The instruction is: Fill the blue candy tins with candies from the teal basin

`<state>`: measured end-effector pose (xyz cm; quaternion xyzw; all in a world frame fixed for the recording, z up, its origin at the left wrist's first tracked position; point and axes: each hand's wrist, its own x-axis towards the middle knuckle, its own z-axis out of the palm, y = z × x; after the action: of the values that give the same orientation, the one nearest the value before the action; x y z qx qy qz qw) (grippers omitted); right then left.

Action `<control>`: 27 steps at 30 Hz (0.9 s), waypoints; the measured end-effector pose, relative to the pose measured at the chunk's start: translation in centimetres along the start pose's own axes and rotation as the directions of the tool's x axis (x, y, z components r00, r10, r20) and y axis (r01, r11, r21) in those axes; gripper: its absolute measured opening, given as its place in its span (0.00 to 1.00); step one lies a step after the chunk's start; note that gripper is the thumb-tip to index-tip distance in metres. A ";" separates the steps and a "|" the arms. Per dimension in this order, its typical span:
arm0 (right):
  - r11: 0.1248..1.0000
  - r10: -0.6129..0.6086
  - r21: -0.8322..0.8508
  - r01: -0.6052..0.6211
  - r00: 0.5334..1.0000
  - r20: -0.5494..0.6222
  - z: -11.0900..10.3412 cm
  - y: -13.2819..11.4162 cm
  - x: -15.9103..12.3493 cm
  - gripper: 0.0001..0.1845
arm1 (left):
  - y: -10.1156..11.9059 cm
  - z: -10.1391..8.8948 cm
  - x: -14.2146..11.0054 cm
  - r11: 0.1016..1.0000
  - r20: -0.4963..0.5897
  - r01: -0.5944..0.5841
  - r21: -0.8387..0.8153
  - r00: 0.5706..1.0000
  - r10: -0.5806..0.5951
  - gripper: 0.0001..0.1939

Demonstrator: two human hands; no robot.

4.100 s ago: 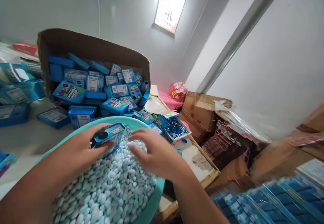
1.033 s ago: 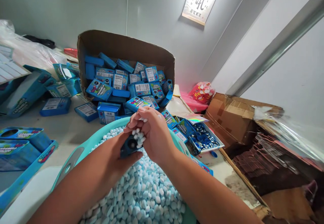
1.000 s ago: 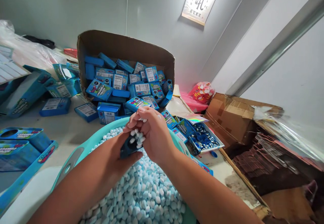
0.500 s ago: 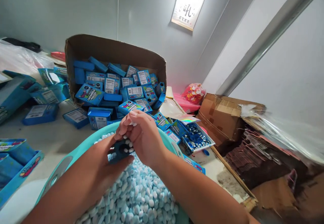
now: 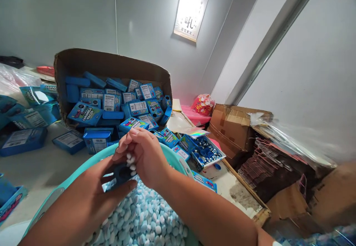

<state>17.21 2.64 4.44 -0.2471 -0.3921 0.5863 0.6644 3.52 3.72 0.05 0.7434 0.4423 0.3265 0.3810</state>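
A teal basin (image 5: 167, 156) in front of me is heaped with small white and pale blue tablets (image 5: 144, 216). Over it my left hand (image 5: 91, 197) grips a small dark blue box (image 5: 120, 174) with a round hole on top. My right hand (image 5: 144, 156) is cupped and closed on a handful of tablets, right against the box's hole. A few tablets show between the fingers and the box.
A brown carton (image 5: 111, 64) tipped on its side spills several blue boxes (image 5: 111, 105) behind the basin. More blue boxes (image 5: 25, 138) lie at the left. A tray of blue caps (image 5: 207, 152) sits to the right. Cardboard boxes (image 5: 236, 123) and dark stacked packs (image 5: 267, 164) fill the right.
My hands stay joined over the basin, with fewer tablets showing at the box's hole. The camera has turned, so everything has shifted left and down in view.
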 end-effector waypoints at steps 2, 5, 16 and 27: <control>1.000 0.025 -0.014 -0.025 1.000 -0.015 0.0 0.0 0.0 0.15 | 0.7 -0.7 0.0 0.999 0.059 -0.011 -0.048 0.998 0.013 0.29; 0.999 0.031 -0.024 -0.031 0.999 -0.024 0.0 0.0 0.0 0.16 | 2.1 -1.8 0.1 0.993 0.174 -0.009 -0.118 0.984 0.030 0.29; 0.997 0.074 0.018 -0.075 0.996 0.045 -0.3 -0.3 -0.3 0.18 | 0.8 -1.2 -0.2 0.993 0.151 -0.067 0.097 0.987 0.051 0.22; 0.998 0.065 -0.009 -0.064 0.983 0.170 0.0 -1.0 -0.7 0.19 | 0.9 -0.6 -0.3 0.971 0.204 -0.026 0.238 0.979 -0.024 0.10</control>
<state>17.79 1.78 5.04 -0.2099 -0.4402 0.6258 0.6087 3.28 3.35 1.10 0.8138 0.4364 0.1923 0.3320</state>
